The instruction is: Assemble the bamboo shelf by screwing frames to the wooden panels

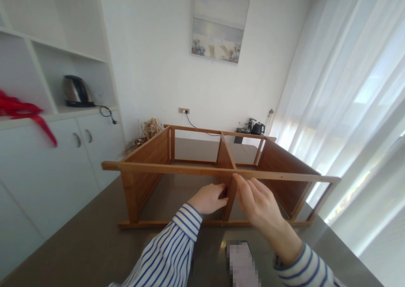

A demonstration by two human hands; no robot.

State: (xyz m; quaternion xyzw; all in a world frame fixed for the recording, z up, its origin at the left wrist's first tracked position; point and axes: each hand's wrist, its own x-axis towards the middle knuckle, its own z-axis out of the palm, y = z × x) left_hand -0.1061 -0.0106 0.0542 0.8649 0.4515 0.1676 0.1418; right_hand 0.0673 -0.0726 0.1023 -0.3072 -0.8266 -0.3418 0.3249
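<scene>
A brown wooden shelf frame (148, 167) lies on its side on a dark table (79, 245), with a middle divider panel (225, 154) running front to back. My left hand (208, 198) is closed around the near lower edge of that divider. Just to its right, my right hand (256, 198) reaches up with fingers stretched, the fingertips touching the frame's top front rail where the divider meets it. Both sleeves are blue-and-white striped.
A phone (242, 261) lies on the table near me, between my forearms. White cabinets with a kettle (76, 91) on the shelf stand at left, with red cloth (22, 110) beside. Sheer curtains (348, 89) cover the window at right. A coffee machine (255, 127) stands at the far wall.
</scene>
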